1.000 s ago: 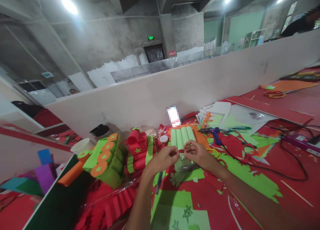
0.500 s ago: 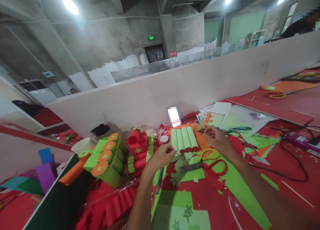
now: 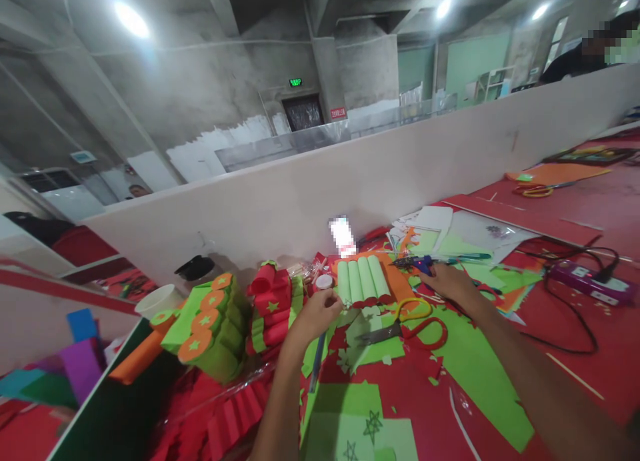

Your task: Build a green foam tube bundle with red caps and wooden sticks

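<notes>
My left hand (image 3: 317,314) is closed, its thumb and forefinger pinched at the lower left corner of a row of pale green paper rolls (image 3: 363,281) with red ends. A small pale star shape lies by those fingertips; whether they hold it I cannot tell. To the right of the rolls, my right hand (image 3: 447,281) is wrapped round the blue part of a dark glue gun (image 3: 417,262), whose tip points left. Yellow-and-red-handled scissors (image 3: 397,329) lie between my hands on green scraps. An orange sheet (image 3: 397,281) lies under the rolls.
Green and orange roll bundles (image 3: 215,327) and a red bundle (image 3: 270,304) stand at left. A lit phone (image 3: 343,236) leans against the white partition (image 3: 280,207). At right are a purple power strip (image 3: 593,282) and black cables. Green sheets (image 3: 480,367) and scraps cover the red table.
My right hand has moved to the right and closed round the glue gun. My left hand keeps its pinch by the rolls. The view has shifted slightly.
</notes>
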{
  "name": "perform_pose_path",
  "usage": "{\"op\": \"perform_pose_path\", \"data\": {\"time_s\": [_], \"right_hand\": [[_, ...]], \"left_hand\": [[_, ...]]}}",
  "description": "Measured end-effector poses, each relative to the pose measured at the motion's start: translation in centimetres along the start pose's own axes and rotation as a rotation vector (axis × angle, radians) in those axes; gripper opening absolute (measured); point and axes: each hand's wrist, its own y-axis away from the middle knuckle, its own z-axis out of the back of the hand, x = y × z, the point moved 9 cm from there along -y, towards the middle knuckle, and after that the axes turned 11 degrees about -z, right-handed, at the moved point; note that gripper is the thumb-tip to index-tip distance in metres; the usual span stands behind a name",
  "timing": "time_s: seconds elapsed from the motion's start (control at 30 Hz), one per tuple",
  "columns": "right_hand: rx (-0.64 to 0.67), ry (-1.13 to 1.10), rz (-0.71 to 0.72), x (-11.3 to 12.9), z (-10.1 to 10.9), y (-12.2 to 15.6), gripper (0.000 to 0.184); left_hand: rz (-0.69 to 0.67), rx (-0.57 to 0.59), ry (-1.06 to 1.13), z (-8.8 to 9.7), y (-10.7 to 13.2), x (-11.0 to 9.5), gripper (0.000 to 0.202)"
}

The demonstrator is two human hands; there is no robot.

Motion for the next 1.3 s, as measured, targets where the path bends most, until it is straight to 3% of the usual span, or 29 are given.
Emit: {"op": "perform_pose_path", "data": {"time_s": [0.27, 0.63, 0.73, 0.9, 1.07, 1.17, 1.3], "right_hand": [[-0.099, -0.105, 0.057, 0.3, 1.8, 0.1, 0.034], [-0.169, -0.208, -0.043, -1.4, 2.7, -0.2, 0.041], [-0.145, -0.484, -0.043, -1.8, 2.6, -0.3, 0.041], [0.107, -1.313, 0.037, -0.6, 2.1, 0.4, 0.035], [0.304, -1.524, -0.048, -0.2, 0.8, 0.9, 0.023], [0.347, -1.665, -0.125, -0.4, 0.0, 0.7, 0.019], [0.434, -1.856, -0.073, 0.9, -0.2, 0.7, 0.01]], "left_hand": [[-0.025, -0.009, 0.019, 0.0, -0.1, 0.7, 0.013], [-0.006, -0.021, 0.005, 0.0, -0.1, 0.9, 0.014], [-0.015, -0.023, -0.01, 0.1, -0.1, 0.7, 0.013], [-0.003, -0.013, 0.003, 0.0, -0.1, 0.4, 0.013], [0.009, -0.015, -0.015, 0.2, 0.0, 0.4, 0.013], [0.014, -0.018, -0.033, 0.2, 0.0, 0.6, 0.014], [0.006, -0.02, -0.027, 0.1, -0.1, 0.7, 0.013]]}}
